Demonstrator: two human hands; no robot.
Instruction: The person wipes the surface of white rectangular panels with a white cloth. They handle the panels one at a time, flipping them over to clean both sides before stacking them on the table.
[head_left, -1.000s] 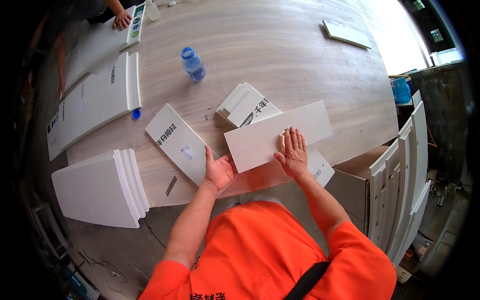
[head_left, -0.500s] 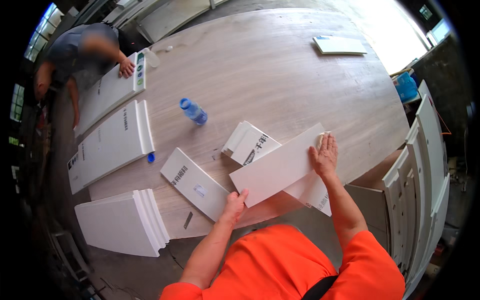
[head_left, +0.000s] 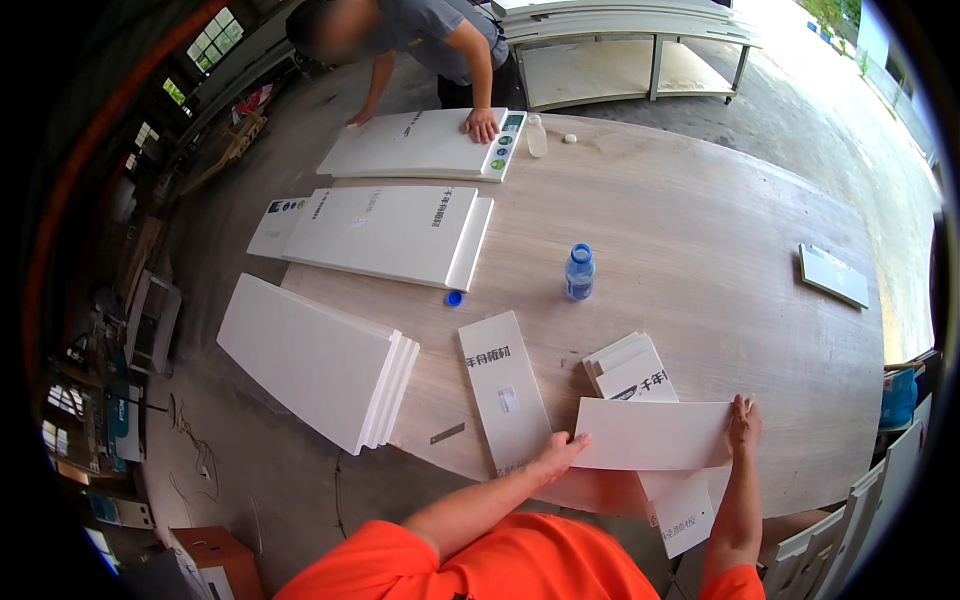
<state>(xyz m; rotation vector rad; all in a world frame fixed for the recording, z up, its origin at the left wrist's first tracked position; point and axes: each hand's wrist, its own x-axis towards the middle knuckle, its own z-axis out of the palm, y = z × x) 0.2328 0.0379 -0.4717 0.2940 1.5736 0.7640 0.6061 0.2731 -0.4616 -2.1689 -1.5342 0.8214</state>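
A plain white board (head_left: 655, 435) lies across other white panels at the near edge of the table. My left hand (head_left: 560, 456) grips its left end, with the thumb on top. My right hand (head_left: 743, 426) is closed around the right end, a small whitish bit showing by its fingertips, too small to name. Beneath the board, a small stack of white boards (head_left: 622, 365) pokes out on the far side. A printed white panel (head_left: 686, 522) sticks out toward me. Left of my left hand lies a white panel with a label (head_left: 505, 385).
A blue plastic bottle (head_left: 579, 272) stands uncapped; a blue cap (head_left: 454, 299) and a metal ruler (head_left: 447, 434) lie left. White panel stacks (head_left: 310, 355) line the table's left side. A co-worker (head_left: 440, 40) leans over a far panel (head_left: 415, 140). Panels (head_left: 840, 535) lean at lower right.
My view has swung left, showing more of the co-worker and the far bench. My right hand has gone from lying flat on the board to gripping its right end. The left keeps hold.
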